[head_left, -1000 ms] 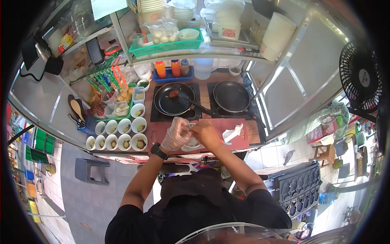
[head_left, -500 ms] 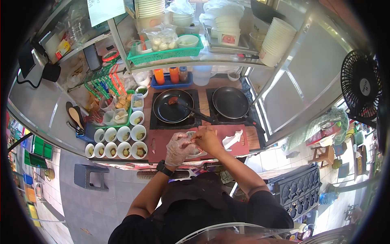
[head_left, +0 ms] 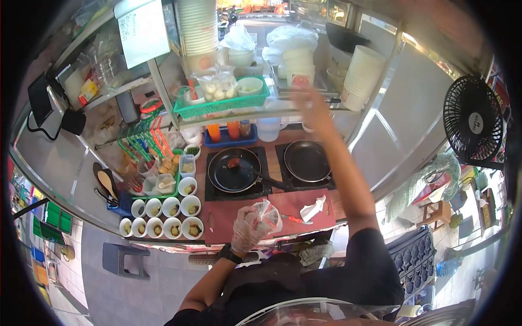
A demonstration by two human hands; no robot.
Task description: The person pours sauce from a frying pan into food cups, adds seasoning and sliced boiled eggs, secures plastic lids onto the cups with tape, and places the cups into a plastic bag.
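My left hand (head_left: 246, 231), in a clear plastic glove, is closed on a clear plastic bag (head_left: 266, 217) above the red cutting board (head_left: 217, 221). What the bag contains is hard to make out. Bare and raised, my right hand (head_left: 310, 103) reaches up to the shelf, near a stack of white tubs (head_left: 299, 68); motion smears its fingers. A knife with a red handle (head_left: 293, 219) and a white crumpled tissue (head_left: 314, 208) lie on the board. Behind it is a black pan (head_left: 223, 176) with a spatula in it.
A second pan (head_left: 306, 160) sits at the right. White cups (head_left: 192, 227) with food stand in rows at the left. Sauce bottles (head_left: 233, 129) are in a blue tray. A green basket (head_left: 220, 108) is on the shelf, and a fan (head_left: 474, 122) hangs at the right.
My right hand has left the bag and moved up and forward to the shelf. My left hand still holds the bag. The view has tilted upward, showing more of the shelf.
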